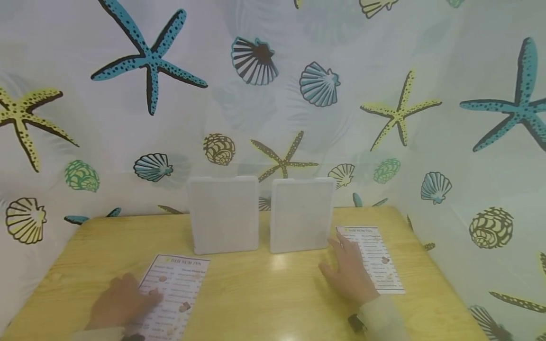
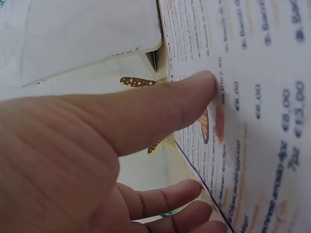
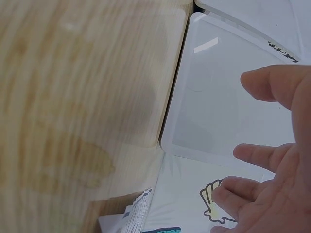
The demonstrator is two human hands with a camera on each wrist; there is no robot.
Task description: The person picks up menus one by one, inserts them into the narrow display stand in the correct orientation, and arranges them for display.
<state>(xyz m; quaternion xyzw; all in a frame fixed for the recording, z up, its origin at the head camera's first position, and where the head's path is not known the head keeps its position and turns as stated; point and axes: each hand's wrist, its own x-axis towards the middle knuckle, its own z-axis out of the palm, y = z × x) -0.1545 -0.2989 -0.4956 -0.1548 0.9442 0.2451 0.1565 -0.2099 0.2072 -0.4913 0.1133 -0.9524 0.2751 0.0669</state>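
My left hand (image 1: 123, 300) is at the left edge of a printed menu (image 1: 181, 289) headed "DIM SUM INN". In the left wrist view the thumb (image 2: 165, 104) reaches over the print, and the other fingers lie loosely bent near the menu's blue-lined edge. Whether they touch the paper I cannot tell. My right hand (image 1: 347, 270) is spread beside a second menu (image 1: 379, 258), covering part of its left edge. In the right wrist view its fingers (image 3: 252, 189) are apart, with nothing between them, in front of a white panel (image 3: 223, 92).
Two white upright panels, the left one (image 1: 226, 218) and the right one (image 1: 303, 215), stand side by side at the back of the wooden table (image 1: 256, 293). Behind and beside the table hangs a white curtain (image 1: 290, 28) printed with starfish and shells.
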